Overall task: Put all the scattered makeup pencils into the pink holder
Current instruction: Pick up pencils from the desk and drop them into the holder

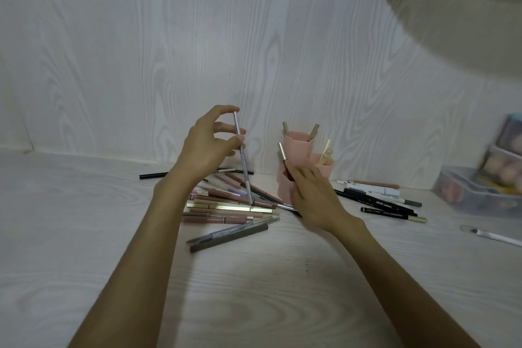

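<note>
Now left hand (207,147) pinching silver pencil (242,158) near upright, lower tip resting on pencil pile (228,206). Right hand (312,198) gripping dark gold-capped pencil (284,159), axis tilting up-left, touching pink holder (296,167) just right; right hand nearer.

A pink holder (299,167) of joined hexagonal tubes stands upright by the wall, several gold-capped pencils (313,131) poking out. A heap of pink, gold and grey pencils (226,209) lies left of it; black and white ones (381,200) lie right.
</note>
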